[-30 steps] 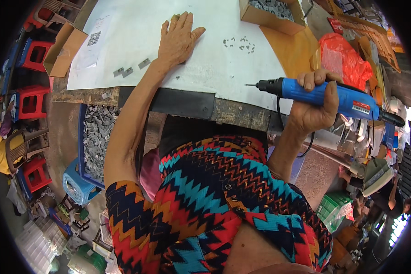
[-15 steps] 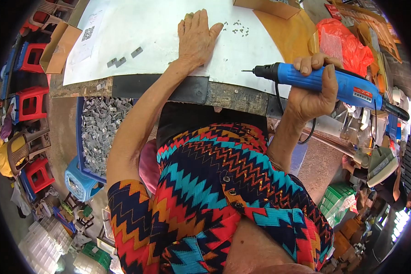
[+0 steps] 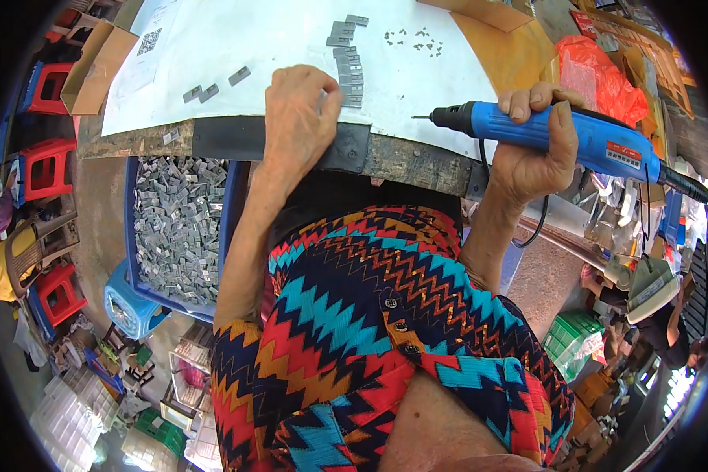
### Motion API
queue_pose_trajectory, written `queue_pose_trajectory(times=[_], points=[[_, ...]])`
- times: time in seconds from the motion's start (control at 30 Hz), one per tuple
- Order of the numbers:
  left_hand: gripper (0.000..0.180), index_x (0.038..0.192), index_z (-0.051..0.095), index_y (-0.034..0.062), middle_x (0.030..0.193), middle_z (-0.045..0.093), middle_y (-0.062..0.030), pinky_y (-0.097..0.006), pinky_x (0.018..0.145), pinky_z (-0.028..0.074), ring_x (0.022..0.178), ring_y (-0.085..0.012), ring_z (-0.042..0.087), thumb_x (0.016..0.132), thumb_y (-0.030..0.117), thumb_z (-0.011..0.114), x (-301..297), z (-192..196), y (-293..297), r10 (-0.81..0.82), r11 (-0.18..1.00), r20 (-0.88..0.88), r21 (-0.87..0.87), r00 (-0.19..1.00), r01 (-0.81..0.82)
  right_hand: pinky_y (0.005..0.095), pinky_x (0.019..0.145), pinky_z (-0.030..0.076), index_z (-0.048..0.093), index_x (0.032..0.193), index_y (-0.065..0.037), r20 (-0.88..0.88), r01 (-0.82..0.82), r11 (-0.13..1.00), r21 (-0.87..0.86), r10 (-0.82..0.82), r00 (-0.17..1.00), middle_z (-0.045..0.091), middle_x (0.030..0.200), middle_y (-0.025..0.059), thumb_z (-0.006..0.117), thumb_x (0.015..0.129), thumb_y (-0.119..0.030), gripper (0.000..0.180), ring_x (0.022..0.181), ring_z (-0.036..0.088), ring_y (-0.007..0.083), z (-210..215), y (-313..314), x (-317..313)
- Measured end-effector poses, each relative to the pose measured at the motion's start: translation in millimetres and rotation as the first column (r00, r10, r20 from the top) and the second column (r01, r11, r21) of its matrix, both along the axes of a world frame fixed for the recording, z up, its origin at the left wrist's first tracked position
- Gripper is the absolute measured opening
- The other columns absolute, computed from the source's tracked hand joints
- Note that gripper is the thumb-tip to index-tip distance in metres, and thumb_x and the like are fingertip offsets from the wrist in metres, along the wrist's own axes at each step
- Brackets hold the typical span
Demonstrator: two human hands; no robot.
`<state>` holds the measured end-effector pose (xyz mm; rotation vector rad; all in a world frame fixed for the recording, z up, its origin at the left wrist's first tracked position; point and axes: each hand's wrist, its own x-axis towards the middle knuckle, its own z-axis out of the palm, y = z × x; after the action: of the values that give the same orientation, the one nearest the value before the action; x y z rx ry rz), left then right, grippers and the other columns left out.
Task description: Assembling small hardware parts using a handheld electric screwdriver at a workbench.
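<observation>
My right hand [image 3: 539, 149] grips a blue electric screwdriver [image 3: 613, 149], its thin bit pointing left over the paper's near edge. My left hand [image 3: 300, 118] is curled, fingers bent down and thumb close to the forefinger; anything under the fingers is hidden. Beside its thumb, small grey rectangular pieces [image 3: 351, 67] lie in an uneven column on the white paper [image 3: 236, 39]. Three more grey pieces [image 3: 208, 94] rest loose to the left. Tiny screws [image 3: 425, 43] are scattered right of the column.
Below the table's worn edge [image 3: 417, 165], at left, a blue bin [image 3: 134, 259] full of grey pieces sits by a light-blue stool [image 3: 130, 303]. Open cardboard boxes [image 3: 102, 67] flank the paper. The screwdriver's black cord [image 3: 539, 224] hangs near my right wrist. Red stools [image 3: 49, 169] stand left.
My left hand has drawn back toward me and left, from lying flat to curled, uncovering the column of grey pieces. My right hand and the screwdriver have barely moved.
</observation>
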<state>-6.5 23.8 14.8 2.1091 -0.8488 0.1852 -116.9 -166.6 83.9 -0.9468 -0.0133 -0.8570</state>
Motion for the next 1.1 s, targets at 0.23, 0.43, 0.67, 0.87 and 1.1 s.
queue_pose_trajectory(times=[0.23, 0.43, 0.67, 0.87, 1.1], points=[[0.01, 0.074, 0.057, 0.0053, 0.082, 0.051, -0.0062, -0.038, 0.073, 0.032, 0.085, -0.0244, 0.045, 0.07, 0.013, 0.063, -17.6, -5.5, -6.5, 0.086, 0.983, 0.052, 0.158, 0.995, -0.093, 0.0363, 0.062, 0.041, 0.05, 0.1, -0.003, -0.001, 0.007, 0.999, -0.041, -0.007, 1.0, 0.051, 0.076, 0.0107, 0.054, 0.079, -0.004, 0.022, 0.061, 0.05, 0.0192, -2.6, 5.4, 2.6], [0.01, 0.076, 0.057, 0.0064, 0.081, 0.05, -0.0052, -0.039, 0.075, 0.029, 0.084, -0.0231, 0.044, 0.07, 0.013, 0.062, -22.3, -6.4, -15.0, 0.079, 0.978, 0.036, 0.188, 0.996, -0.084, 0.0363, 0.066, 0.038, 0.052, 0.102, -0.006, -0.051, 0.003, 0.994, -0.109, -0.009, 0.999, 0.048, 0.078, 0.0098, 0.052, 0.08, -0.008, 0.022, 0.065, 0.049, 0.0197, -4.9, 6.4, 3.5], [0.009, 0.078, 0.06, 0.0069, 0.081, 0.052, -0.0038, -0.038, 0.074, 0.03, 0.083, -0.0217, 0.045, 0.07, 0.01, 0.062, -25.5, -6.9, -19.6, 0.035, 0.997, 0.102, 0.07, 0.994, -0.042, 0.037, 0.067, 0.039, 0.051, 0.103, -0.006, -0.054, -0.043, 0.985, -0.169, 0.034, 0.998, 0.05, 0.08, 0.0105, 0.05, 0.08, -0.005, 0.023, 0.065, 0.05, 0.0198, -5.2, 10.0, 13.7], [0.009, 0.081, 0.061, 0.004, 0.082, 0.056, -0.007, -0.034, 0.071, 0.039, 0.082, -0.023, 0.05, 0.072, 0.007, 0.061, -21.5, -0.5, -18.5, -0.066, 0.985, 0.006, 0.162, 0.998, 0.065, 0.032, 0.05, 0.047, 0.053, 0.087, 0.004, 0.008, 0.044, 0.999, 0.014, -0.044, 0.999, 0.054, 0.064, 0.012, 0.06, 0.069, 0.007, 0.019, 0.052, 0.057, 0.0216, 1.3, 25.1, 29.7], [0.007, 0.078, 0.059, 0.0, 0.08, 0.056, -0.0096, -0.037, 0.071, 0.044, 0.079, -0.0267, 0.052, 0.073, 0.004, 0.06, -19.9, -0.9, -19.2, -0.069, 0.981, 0.021, 0.185, 0.997, 0.064, 0.0376, 0.06, 0.042, 0.051, 0.095, -0.002, -0.068, -0.041, 0.981, -0.189, 0.028, 0.997, 0.052, 0.072, 0.0104, 0.053, 0.078, -0.003, 0.017, 0.059, 0.051, 0.0192, 0.7, 27.5, 39.3]])
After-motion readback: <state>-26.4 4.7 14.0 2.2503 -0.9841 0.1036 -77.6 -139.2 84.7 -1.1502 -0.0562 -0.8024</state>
